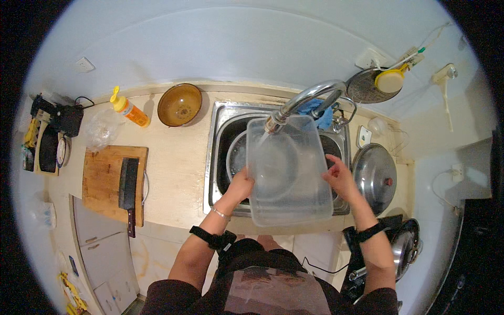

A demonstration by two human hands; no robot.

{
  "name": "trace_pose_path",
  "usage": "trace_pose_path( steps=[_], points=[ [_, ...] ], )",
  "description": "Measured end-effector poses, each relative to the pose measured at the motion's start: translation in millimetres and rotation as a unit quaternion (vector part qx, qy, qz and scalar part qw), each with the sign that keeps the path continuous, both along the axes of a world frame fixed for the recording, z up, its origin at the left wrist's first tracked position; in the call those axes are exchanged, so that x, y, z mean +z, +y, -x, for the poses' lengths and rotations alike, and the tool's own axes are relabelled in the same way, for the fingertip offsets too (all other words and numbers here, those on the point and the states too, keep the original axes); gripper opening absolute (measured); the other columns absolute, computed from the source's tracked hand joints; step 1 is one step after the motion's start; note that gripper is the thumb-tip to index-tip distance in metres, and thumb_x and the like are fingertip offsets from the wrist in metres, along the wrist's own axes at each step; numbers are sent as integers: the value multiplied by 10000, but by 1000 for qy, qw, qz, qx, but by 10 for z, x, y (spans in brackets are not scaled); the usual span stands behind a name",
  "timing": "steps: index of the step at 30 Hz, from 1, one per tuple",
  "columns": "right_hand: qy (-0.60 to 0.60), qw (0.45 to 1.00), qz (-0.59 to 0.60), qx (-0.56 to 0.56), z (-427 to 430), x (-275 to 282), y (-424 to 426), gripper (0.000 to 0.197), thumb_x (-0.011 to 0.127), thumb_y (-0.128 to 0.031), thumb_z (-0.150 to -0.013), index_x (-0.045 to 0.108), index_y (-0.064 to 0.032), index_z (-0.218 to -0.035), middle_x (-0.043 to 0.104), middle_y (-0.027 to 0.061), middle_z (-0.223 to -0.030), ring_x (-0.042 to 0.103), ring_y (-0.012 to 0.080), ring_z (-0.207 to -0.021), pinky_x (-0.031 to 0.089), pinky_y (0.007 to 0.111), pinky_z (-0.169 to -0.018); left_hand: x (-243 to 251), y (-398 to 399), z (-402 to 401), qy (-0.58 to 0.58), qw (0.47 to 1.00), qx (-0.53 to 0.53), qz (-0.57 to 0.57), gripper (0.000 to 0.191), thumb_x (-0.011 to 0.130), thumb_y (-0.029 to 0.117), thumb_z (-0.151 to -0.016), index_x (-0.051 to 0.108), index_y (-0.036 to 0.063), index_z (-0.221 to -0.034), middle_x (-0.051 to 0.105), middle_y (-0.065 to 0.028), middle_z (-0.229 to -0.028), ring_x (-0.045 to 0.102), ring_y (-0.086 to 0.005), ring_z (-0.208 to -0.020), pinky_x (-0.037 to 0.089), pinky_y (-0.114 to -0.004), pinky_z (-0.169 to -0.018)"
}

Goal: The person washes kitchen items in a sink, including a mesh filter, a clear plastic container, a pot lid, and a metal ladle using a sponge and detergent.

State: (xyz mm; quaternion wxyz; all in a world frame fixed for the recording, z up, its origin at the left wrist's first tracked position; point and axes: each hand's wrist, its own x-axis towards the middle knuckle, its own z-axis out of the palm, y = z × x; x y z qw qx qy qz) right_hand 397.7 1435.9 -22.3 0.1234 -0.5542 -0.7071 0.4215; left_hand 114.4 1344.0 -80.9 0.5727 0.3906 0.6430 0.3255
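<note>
A clear plastic container (291, 177) is held over the stainless steel sink (210, 157), below the chrome faucet (291, 104). Water runs from the spout at the container's left side. My left hand (241, 184) grips its left edge. On the opposite side, my right hand (339, 178) has thumb and fingers at the right edge, gripping it. Beneath the container, a round metal vessel (235, 155) stands in the sink, mostly seen through the cloudy plastic.
Left on the counter are a wooden cutting board (100, 185) with a cleaver (128, 185), a yellow-capped bottle (132, 112), a plastic bag (100, 130) and an amber bowl (180, 105). A blue cloth (323, 118) hangs behind the faucet. A metal lid (374, 179) leans right of the sink.
</note>
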Motion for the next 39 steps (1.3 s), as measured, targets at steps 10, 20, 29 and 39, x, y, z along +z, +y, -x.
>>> trace_pose_path(
  steps=[10, 20, 29, 39],
  points=[
    [-55, 992, 110, -2, 512, -1060, -58, 318, 504, -247, -775, 544, -41, -1014, 598, 156, -818, 566, 308, -770, 435, 380, -698, -5, -325, 415, 222, 955, 95, -169, 539, 405, -22, -733, 273, -10, -1255, 415, -260, -1160, 411, -372, -1079, 336, -361, -910],
    [18, 999, -49, -8, 965, -1162, 112, 260, 513, -147, -788, 560, -49, -1024, 586, 100, -782, 547, 200, -690, 433, 305, -644, 199, -318, 507, 326, 906, 136, -232, 551, 404, -1, -780, 196, -11, -1290, 377, -258, -1181, 415, -381, -1066, 351, -366, -898],
    [-83, 994, 50, 53, 671, -1555, 163, 364, 535, -133, -750, 506, -48, -1102, 587, 80, -716, 562, 159, -619, 438, 290, -547, 708, -167, 281, 385, 912, 39, -133, 570, 450, 1, -729, 200, -156, -1216, 420, -329, -1059, 506, -412, -888, 455, -383, -729],
    [10, 977, 187, 103, 866, -1198, -264, 415, 558, -200, -701, 498, -35, -1077, 599, 169, -867, 577, 307, -792, 453, 406, -698, 850, -272, 543, 375, 926, -29, 31, 505, 472, 54, -725, 309, -168, -1148, 541, -290, -820, 581, -344, -676, 476, -384, -660]
  ],
)
